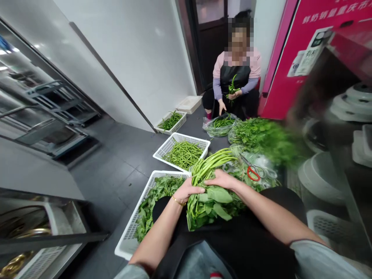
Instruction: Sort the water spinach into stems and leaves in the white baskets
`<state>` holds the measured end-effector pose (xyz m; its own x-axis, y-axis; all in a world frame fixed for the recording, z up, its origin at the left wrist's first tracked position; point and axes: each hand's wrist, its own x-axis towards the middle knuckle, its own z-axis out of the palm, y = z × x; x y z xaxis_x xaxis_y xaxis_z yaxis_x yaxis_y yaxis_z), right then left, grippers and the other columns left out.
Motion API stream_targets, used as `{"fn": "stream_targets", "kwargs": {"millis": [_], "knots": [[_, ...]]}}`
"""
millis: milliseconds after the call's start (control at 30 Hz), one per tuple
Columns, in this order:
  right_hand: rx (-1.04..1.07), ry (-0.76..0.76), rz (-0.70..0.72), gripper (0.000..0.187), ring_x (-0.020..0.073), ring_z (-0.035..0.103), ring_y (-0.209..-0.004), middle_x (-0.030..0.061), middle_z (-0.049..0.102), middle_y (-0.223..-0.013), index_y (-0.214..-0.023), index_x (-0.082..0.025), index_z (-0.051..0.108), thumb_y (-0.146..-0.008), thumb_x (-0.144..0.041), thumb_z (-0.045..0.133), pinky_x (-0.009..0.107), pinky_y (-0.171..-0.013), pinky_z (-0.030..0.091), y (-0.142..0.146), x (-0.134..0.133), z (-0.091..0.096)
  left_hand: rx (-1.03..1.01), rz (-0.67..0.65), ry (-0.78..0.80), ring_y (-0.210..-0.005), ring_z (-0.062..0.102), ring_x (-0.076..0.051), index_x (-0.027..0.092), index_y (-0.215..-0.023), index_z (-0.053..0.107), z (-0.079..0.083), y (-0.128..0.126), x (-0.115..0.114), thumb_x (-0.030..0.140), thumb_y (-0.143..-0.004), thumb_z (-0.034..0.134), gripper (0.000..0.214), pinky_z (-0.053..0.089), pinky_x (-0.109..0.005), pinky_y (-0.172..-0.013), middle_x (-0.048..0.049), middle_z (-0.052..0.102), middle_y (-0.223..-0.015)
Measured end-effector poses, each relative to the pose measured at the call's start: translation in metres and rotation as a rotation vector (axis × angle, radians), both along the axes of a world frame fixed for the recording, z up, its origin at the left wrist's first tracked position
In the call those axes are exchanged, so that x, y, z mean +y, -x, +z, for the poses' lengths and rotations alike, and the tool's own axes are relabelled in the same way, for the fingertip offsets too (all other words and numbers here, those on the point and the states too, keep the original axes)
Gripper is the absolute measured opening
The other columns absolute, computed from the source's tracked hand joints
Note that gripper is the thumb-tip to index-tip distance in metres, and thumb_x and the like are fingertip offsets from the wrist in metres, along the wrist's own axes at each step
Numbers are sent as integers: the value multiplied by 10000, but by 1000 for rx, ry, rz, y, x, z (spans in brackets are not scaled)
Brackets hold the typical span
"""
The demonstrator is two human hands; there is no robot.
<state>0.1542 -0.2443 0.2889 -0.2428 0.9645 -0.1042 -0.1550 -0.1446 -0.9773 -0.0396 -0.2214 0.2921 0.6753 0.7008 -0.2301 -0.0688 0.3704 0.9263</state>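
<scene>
In the head view my left hand (187, 191) and my right hand (221, 180) are both closed around a bunch of leafy greens (215, 199). Its long green stems (213, 161) bend away from me, and the broad leaves hang towards my lap. Just left of my left hand, a white basket (136, 209) holds loose leafy greens (155, 197). Scissors with red handles (253, 173) lie on plastic and greens beyond my right forearm.
Another white basket (165, 145) holds green beans (184, 155). Farther back are a small basket of green peppers (171, 121) and a white tray (188, 104). A co-worker (236, 73) sits opposite, holding greens above a plastic bag (215, 131). Leafy herbs (258, 135) are heaped at right, near shelves.
</scene>
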Motion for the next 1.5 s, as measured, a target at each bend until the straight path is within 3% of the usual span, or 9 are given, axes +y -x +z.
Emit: {"fn": "stream_targets", "kwargs": {"millis": [233,433,567,767,933,1033,1267,1400,1500], "knots": [[159,25,-297,313,65,357,-344,-66,465,-424,-665,-186,575,-649,-477,690,214,-375,342,-74,-17,-18,24,292,17,-611,628,-164,105,-863,649,-9,19,7,162,-478,803,419,520,-281,-607,-47,689,-748],[46,-14,31,267,128,595,-633,18,668,-701,-767,-143,664,-621,-349,752,264,-643,487,-38,-10,-3,9,284,63,-609,640,-178,95,-859,653,-10,16,12,176,-497,804,401,524,-313,-651,-71,696,-730],[-49,-105,11,294,162,621,-776,35,691,-812,-838,-141,672,-661,-370,724,320,-788,481,2,-1,-7,-31,113,6,-794,660,-233,105,-1001,648,-11,6,1,208,-482,832,560,508,-350,-770,-104,707,-900],[-132,-147,-48,240,151,604,-704,16,668,-756,-790,-164,644,-696,-382,674,295,-697,484,17,3,-10,-66,260,16,-717,641,-179,125,-923,648,-21,-4,-12,139,-496,799,453,506,-314,-726,-56,693,-822],[-236,-51,-563,285,121,514,-503,-23,577,-581,-699,-183,581,-629,-437,689,254,-511,434,-53,9,12,-110,225,105,-539,577,-132,113,-704,627,-19,14,-7,142,-505,756,239,469,-260,-557,-37,632,-633],[-143,-47,-751,310,115,483,-450,-37,546,-550,-761,-197,553,-675,-482,639,249,-470,416,-64,1,21,-73,290,38,-536,571,-127,112,-673,623,-17,16,-7,141,-486,771,240,458,-251,-551,-39,639,-627],[-828,-256,-210,359,256,640,-936,81,694,-1033,-1044,-211,651,-716,-356,669,397,-837,477,-2,-1,33,77,237,-120,-596,556,-122,107,-734,648,-13,11,-9,158,-472,810,313,456,-248,-617,-11,645,-663],[-725,-187,-21,245,234,651,-893,36,722,-940,-895,-199,697,-691,-334,678,352,-830,476,-5,7,26,150,198,-170,-645,567,-139,106,-822,646,-13,18,-8,154,-483,801,376,463,-265,-662,-13,653,-711],[-549,-106,-172,219,212,646,-780,9,712,-783,-755,-190,693,-613,-355,721,330,-762,483,-7,8,8,227,216,-258,-662,570,-148,124,-896,630,-16,15,-11,138,-521,762,398,465,-276,-671,-15,650,-753]]}}
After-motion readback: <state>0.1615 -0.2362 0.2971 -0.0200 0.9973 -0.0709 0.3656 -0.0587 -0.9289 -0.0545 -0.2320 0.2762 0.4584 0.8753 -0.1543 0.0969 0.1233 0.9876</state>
